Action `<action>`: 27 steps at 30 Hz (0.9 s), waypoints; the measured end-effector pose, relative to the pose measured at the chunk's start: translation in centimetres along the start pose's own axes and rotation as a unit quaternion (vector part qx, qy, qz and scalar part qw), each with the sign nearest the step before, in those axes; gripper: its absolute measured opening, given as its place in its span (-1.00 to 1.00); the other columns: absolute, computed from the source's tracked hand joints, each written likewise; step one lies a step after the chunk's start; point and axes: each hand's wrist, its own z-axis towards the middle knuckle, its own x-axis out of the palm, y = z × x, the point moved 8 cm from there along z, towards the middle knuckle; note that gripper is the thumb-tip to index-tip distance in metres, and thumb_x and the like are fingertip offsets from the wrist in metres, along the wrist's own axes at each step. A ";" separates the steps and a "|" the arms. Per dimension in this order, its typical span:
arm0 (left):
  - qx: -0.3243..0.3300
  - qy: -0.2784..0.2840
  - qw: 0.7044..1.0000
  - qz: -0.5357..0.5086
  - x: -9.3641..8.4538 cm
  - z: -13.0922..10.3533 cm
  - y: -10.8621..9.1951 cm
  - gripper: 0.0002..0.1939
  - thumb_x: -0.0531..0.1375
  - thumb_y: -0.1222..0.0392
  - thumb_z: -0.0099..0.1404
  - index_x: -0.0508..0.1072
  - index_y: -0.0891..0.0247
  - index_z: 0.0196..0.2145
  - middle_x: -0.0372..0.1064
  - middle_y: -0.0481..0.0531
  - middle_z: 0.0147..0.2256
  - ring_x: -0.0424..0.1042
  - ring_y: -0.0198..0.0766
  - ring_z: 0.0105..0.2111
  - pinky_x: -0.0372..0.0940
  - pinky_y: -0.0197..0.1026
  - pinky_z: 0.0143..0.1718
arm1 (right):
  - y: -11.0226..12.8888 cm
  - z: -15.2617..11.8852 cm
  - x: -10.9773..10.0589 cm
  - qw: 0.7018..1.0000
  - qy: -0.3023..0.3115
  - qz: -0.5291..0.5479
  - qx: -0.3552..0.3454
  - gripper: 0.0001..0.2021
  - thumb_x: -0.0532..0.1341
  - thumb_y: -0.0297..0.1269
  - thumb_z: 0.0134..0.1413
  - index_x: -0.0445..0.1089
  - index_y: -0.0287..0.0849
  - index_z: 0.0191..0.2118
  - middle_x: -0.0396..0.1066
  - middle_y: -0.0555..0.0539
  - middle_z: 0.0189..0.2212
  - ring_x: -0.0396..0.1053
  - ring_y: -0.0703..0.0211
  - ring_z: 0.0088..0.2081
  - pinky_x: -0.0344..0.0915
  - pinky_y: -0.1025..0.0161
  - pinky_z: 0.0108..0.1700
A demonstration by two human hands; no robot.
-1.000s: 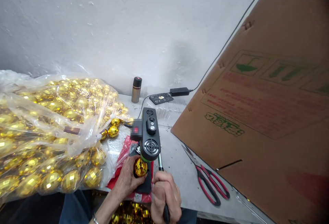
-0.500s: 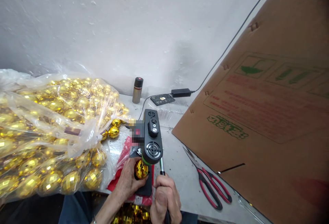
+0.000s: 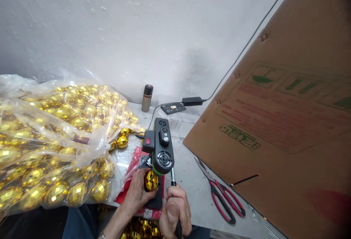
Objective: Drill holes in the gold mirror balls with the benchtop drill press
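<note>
Between the fingers and thumb of my left hand (image 3: 139,189) is a small gold mirror ball (image 3: 151,180), dark dots visible on its side. It sits right below the near end of a black machine (image 3: 162,145) with round grilles on top. My right hand (image 3: 176,209) is wrapped round the black grip of a lever (image 3: 173,175), whose metal rod runs up beside the machine. Under the ball lies a dark pad (image 3: 156,200) over red plastic (image 3: 126,191). The machine's underside, where it meets the ball, is hidden.
Clear plastic bags of gold balls (image 3: 76,122) fill the left side. Two loose balls (image 3: 122,141) lie beside them. Scissors (image 3: 223,195) rest on the right, against a large cardboard box (image 3: 274,122). A small bottle (image 3: 147,98) and a power adapter (image 3: 192,101) stand near the wall.
The view has shifted very slightly. Both hands, the ball and the lever keep nearly the same positions.
</note>
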 end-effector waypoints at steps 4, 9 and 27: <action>-0.005 -0.005 1.000 0.005 0.2 0.1 0.5 -0.52 0.39 0.16 0.06 0.52 0.23 -0.02 0.55 0.18 -0.14 0.54 0.11 -0.12 0.47 0.19 -0.04 | -0.3 -0.3 0.1 1.000 0.006 -0.003 -0.002 -0.68 -0.04 -0.47 0.46 0.18 -0.09 -0.40 0.23 0.08 -0.47 0.24 0.31 -0.47 0.25 0.28 -0.35; -0.010 0.005 1.000 0.008 0.3 0.2 0.6 -0.50 0.40 0.14 0.07 0.51 0.26 -0.02 0.56 0.21 -0.12 0.55 0.14 -0.10 0.46 0.21 -0.02 | -0.3 -1.1 0.2 0.999 0.030 -0.020 -0.040 -0.69 -0.06 -0.49 0.44 0.21 -0.09 -0.37 0.29 0.08 -0.46 0.29 0.31 -0.45 0.35 0.27 -0.26; 0.045 0.048 0.997 0.039 -0.3 -3.1 1.7 -0.37 0.43 0.16 0.16 0.45 0.22 0.18 0.55 0.32 0.05 0.56 0.23 0.05 0.47 0.26 0.11 | 2.3 5.5 -0.3 0.989 0.063 0.048 0.123 -0.74 0.05 -0.48 0.46 0.26 -0.10 -0.33 0.28 0.07 -0.44 0.24 0.34 -0.47 0.15 0.33 -0.41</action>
